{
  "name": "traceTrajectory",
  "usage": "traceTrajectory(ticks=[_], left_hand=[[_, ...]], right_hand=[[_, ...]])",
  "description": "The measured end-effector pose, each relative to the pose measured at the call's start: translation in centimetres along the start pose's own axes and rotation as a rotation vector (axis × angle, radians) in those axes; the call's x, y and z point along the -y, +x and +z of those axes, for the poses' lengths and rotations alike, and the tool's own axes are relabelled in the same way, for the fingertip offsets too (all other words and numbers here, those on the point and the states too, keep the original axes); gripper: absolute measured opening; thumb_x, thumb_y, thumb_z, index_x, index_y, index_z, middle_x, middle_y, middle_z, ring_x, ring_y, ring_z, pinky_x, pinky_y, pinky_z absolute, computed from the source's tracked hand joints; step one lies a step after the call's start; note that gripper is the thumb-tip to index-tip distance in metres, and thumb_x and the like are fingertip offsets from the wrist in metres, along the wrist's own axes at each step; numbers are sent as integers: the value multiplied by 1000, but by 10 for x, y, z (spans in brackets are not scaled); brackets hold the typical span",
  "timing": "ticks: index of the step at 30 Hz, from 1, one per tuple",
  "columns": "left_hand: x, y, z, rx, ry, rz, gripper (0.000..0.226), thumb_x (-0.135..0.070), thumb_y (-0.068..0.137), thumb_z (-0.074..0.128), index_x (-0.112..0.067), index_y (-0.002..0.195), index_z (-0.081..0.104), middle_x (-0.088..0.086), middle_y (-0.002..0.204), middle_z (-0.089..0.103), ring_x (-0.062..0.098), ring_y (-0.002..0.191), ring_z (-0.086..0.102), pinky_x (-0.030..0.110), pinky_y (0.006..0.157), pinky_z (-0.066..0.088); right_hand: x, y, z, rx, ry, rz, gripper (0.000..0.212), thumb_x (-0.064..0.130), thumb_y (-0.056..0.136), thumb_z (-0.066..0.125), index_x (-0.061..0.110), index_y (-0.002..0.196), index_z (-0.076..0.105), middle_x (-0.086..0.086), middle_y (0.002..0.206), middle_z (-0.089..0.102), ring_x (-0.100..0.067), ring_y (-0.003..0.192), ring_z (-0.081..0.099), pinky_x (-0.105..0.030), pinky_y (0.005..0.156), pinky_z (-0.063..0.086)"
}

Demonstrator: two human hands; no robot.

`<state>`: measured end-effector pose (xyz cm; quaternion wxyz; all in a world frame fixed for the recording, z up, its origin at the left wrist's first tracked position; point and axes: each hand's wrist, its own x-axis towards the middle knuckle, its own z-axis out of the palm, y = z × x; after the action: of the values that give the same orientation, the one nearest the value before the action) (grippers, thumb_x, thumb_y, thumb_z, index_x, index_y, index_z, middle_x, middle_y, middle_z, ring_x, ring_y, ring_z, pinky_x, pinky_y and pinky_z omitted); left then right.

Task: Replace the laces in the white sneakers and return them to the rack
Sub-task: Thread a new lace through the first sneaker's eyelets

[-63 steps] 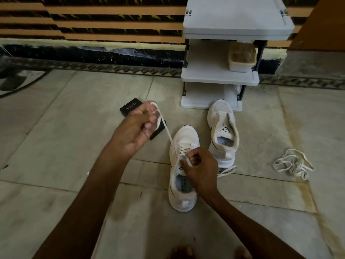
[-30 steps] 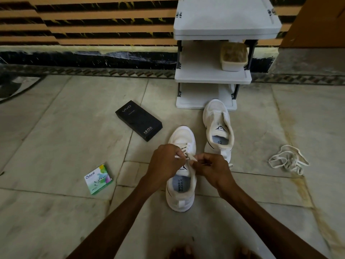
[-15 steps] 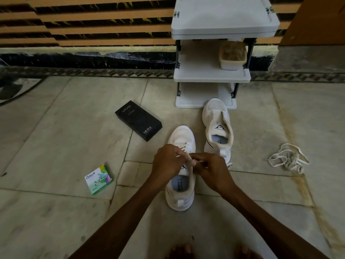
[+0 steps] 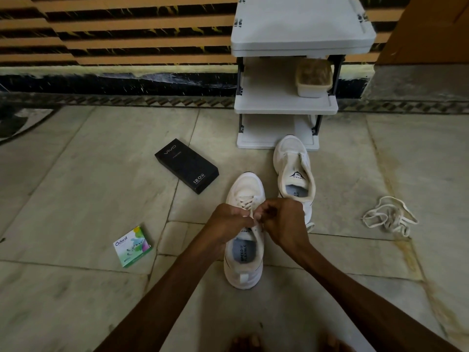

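On the pale stone floor, close to the person's bare toes, stands a white cloth sneaker with its toe pointing away. Both hands meet over its middle. The left hand and the right hand each have curled fingers pinching the thin white lace that runs through the front holes. To the left lies a small green and white card box. To the right, well apart, lies a loose heap of white laces. A bit farther, the second white sneaker stands just beside the first. A flat black box lies to the left of it. Farthest stands the grey plastic shoe rack, with a pale tub on its middle shelf.
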<state>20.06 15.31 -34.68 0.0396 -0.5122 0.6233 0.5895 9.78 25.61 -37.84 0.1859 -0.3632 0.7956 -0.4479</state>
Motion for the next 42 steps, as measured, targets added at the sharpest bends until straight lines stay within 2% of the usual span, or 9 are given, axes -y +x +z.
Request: traceTrajectory(ticks=[7,11,15,18,26,30,33,38,42], left_hand=[[-3,-2,-5,27,59,65,10,-12,81,73,-18,88,69,-4,87,65,15,89,61,27,80,47],[-3,0,-7,13,147,93,21,-15,79,76,-16,100,72,0,101,68,17,97,62,27,84,48],[0,4,-4,-178,538,252,35,-38,80,74,-27,113,68,-6,115,66,15,107,58,31,93,47],[-2,2,-10,-319,762,401,35,-45,80,71,-37,114,65,-12,117,62,16,114,46,37,98,38],[-8,3,-15,-185,674,553,76,-24,74,80,-35,139,41,-4,142,33,20,128,32,37,105,38],[-2,16,-22,-75,654,484,74,-30,70,84,-31,134,47,-3,131,49,17,118,51,29,97,46],[1,22,-23,-44,689,472,66,-40,62,87,-32,121,58,-7,118,59,14,107,60,26,88,49],[-4,22,-22,-60,723,462,58,-36,63,87,-25,115,63,-3,114,59,16,105,60,35,92,51],[-4,19,-24,-76,554,424,47,-24,65,87,-25,107,66,-9,108,64,11,98,62,31,88,53]], right_hand=[[82,24,-77,-404,347,-163,9,6,87,65,12,82,70,-2,80,72,-13,75,69,-25,73,57],[98,24,-80,58,979,220,13,5,96,42,5,89,53,-8,73,63,-20,59,58,-28,56,52],[38,17,-33,378,-332,152,14,17,93,53,9,97,64,-9,89,68,-27,83,64,-33,67,48],[10,5,-19,447,-586,-11,21,27,94,55,9,95,67,-9,92,70,-25,86,65,-34,73,52],[16,25,-29,338,-237,-75,27,20,93,59,19,69,72,7,68,67,-4,61,59,-26,66,49],[22,21,-28,345,-160,-3,33,15,93,58,24,62,66,12,62,65,-2,61,59,-25,63,47],[53,16,-44,317,324,143,34,2,93,53,17,63,61,9,63,60,-1,65,56,-15,68,45],[104,17,-73,258,954,173,40,-2,96,43,14,61,57,-7,68,48,-31,83,50,-34,94,54],[79,17,-67,346,653,337,33,16,97,49,13,67,61,-6,61,48,-23,63,47,-49,84,49]])
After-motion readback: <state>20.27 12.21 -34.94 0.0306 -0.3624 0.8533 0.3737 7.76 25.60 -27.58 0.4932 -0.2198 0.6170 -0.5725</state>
